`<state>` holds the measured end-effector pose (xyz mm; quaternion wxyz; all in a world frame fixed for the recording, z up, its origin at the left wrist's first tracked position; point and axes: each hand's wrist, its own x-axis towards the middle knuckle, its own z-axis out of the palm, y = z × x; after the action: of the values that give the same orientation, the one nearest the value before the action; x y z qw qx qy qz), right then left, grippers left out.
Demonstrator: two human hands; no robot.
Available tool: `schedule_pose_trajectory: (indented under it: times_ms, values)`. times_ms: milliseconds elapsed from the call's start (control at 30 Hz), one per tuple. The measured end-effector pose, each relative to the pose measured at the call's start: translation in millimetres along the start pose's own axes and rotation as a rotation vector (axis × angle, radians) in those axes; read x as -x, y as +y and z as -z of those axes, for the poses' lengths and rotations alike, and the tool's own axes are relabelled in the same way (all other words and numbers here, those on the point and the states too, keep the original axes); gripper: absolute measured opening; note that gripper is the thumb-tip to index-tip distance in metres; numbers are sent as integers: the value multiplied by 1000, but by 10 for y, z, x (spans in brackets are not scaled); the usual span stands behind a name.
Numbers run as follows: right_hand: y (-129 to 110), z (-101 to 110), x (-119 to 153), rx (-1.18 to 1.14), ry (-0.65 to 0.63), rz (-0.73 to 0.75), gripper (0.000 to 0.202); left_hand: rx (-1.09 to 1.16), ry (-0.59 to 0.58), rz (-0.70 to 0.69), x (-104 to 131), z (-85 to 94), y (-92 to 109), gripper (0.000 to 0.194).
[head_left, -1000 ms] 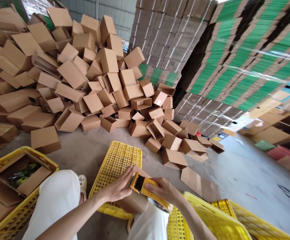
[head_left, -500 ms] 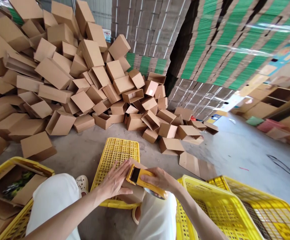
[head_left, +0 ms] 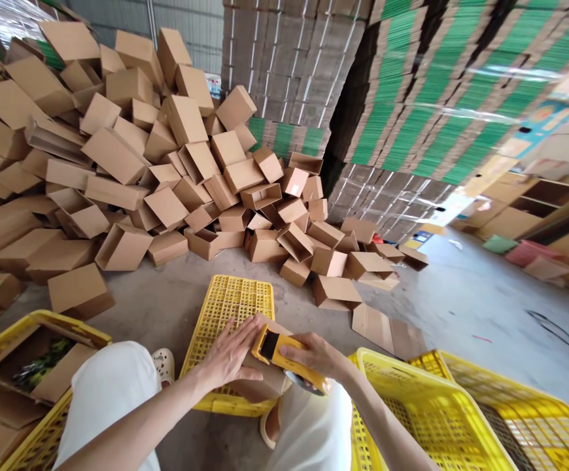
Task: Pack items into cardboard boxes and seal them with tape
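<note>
Left hand (head_left: 228,356) has been spread flatter on carton (head_left: 263,379); tape dispenser (head_left: 281,360) is gripped by right hand (head_left: 316,354); taping seems unfinished.

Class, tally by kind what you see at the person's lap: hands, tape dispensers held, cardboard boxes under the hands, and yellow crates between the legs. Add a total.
Hands (left hand, right hand): 2
Tape dispenser: 1
Cardboard box: 1
Yellow crate: 1
Total: 5

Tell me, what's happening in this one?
A person's right hand grips a yellow tape dispenser over a cardboard box, while the left hand lies flat against the box, fingers extended. The box is at the near end of a yellow crate. Beyond is a heap of loose boxes.
</note>
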<state>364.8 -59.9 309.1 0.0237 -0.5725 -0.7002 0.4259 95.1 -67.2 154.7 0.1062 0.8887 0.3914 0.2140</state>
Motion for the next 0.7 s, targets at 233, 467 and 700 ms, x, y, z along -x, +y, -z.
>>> schedule_pose_trajectory:
  times_ms: [233,467,700]
  values:
    - [187,10,99,-94,-41,-17,63,-6,26,23,93,74,-75,102]
    - [254,3,104,-43,-1,36,58,-111,-25,-143,0,87,176,126]
    - [363,-34,113,-52,17,73,55,-120,-33,-172,-46,-66,219,126]
